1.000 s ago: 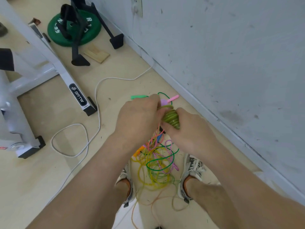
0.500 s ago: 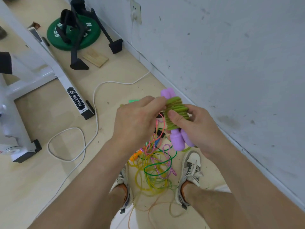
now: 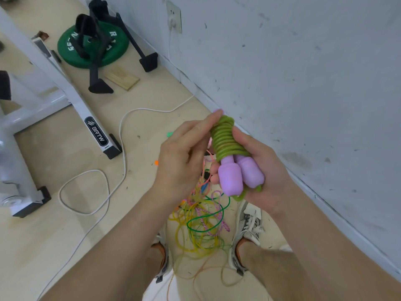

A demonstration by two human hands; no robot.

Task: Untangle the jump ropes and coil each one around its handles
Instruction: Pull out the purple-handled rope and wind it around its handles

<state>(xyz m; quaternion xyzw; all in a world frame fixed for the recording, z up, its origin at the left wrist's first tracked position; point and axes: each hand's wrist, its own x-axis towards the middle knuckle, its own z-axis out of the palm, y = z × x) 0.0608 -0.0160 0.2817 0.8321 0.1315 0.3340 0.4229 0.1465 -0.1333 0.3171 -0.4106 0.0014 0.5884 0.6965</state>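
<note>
- The olive-green rubber rope [image 3: 224,137], coiled round two lilac plastic handles [image 3: 231,178], is clasped in the curled right hand [image 3: 263,170].
- Its top turn is pressed by straight fingers of the left hand [image 3: 181,164], probably against unwinding.

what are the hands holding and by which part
The right hand grips the coiled jump rope by its purple handles, thumb on the green coil. Fingertips of the left hand touch the coil's top; whether they pinch it cannot be told.

Right grip [image 3: 267,177], palm up, curls round rope bundle [image 3: 225,140], thumb on its side; left grip [image 3: 182,161] just beside, w/ fingers [image 3: 195,129] nearly straight, index tip touching bundle's top.
</note>
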